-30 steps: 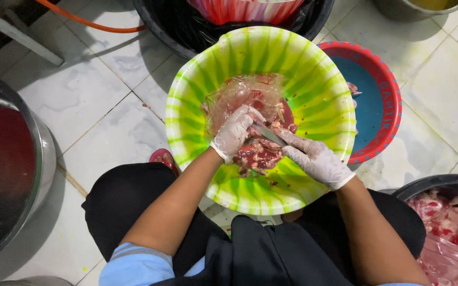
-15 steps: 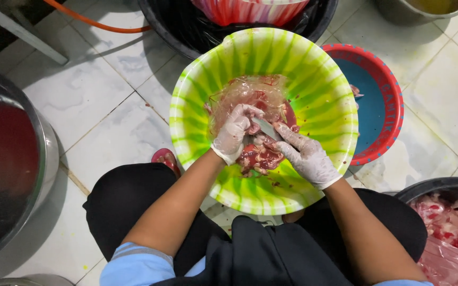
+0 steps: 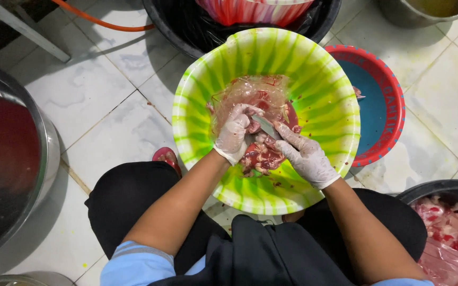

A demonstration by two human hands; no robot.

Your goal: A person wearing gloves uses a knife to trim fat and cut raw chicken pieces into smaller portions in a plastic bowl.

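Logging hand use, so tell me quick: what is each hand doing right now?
Left hand: closed on raw meat in the green bowl.
Right hand: closed on a knife.

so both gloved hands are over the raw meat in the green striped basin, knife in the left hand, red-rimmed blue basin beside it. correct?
One thing is off: the knife is in the right hand, not the left. The head view shows the left hand gripping the raw meat instead. Both hands are gloved and over the green striped basin, with the red-rimmed blue basin beside it.
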